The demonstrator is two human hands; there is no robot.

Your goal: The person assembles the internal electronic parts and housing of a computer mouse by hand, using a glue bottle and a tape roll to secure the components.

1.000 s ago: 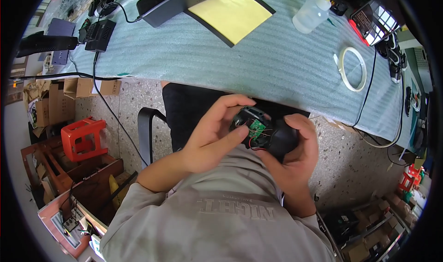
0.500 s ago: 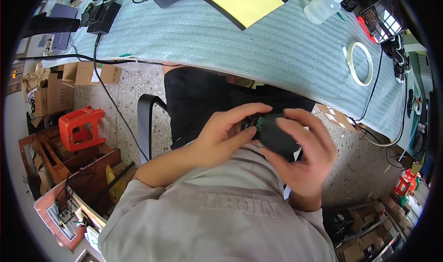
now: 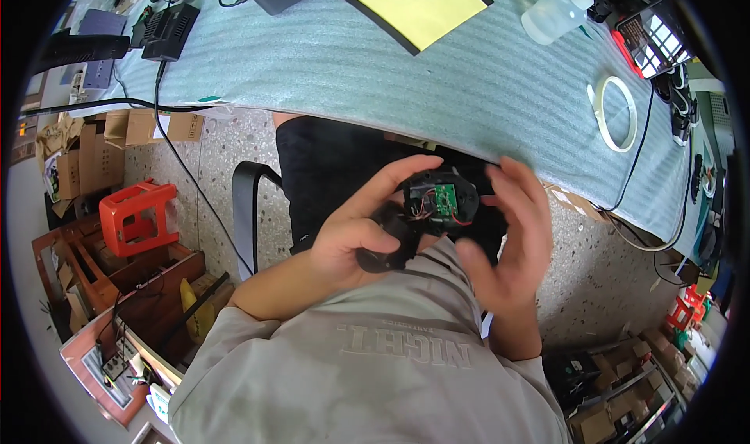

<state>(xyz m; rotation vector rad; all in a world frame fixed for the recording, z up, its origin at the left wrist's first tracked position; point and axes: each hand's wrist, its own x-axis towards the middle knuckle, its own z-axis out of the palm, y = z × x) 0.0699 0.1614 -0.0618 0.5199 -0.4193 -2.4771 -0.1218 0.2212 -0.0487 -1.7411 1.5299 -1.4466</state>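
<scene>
Left hand (image 3: 351, 239) holds opened black housing (image 3: 401, 237), probably light, stiff, best gripped outside; right hand (image 3: 512, 248), spread wide, lies right of green circuit board (image 3: 446, 200); thin wires (image 3: 424, 209) look fragile.

- Right hand (image 3: 512, 248): 1 s ago and 0.5 s ago wrapped around a black rounded part; now spread, thumb and fingers apart, beside the work. Blurred; fingertip contact cannot be told.
- Left hand (image 3: 351, 241): thumb 1 s ago beside the circuit board; now laid over a black rounded piece (image 3: 379, 258) at the left of the assembly.
- Green circuit board (image 3: 445, 199): mostly covered 0.5 s ago; now in full view, facing up in its black housing (image 3: 471, 192), nearest the right hand.
- Red wire (image 3: 462, 223): hidden 0.5 s ago, now visible at the board's lower edge.
</scene>
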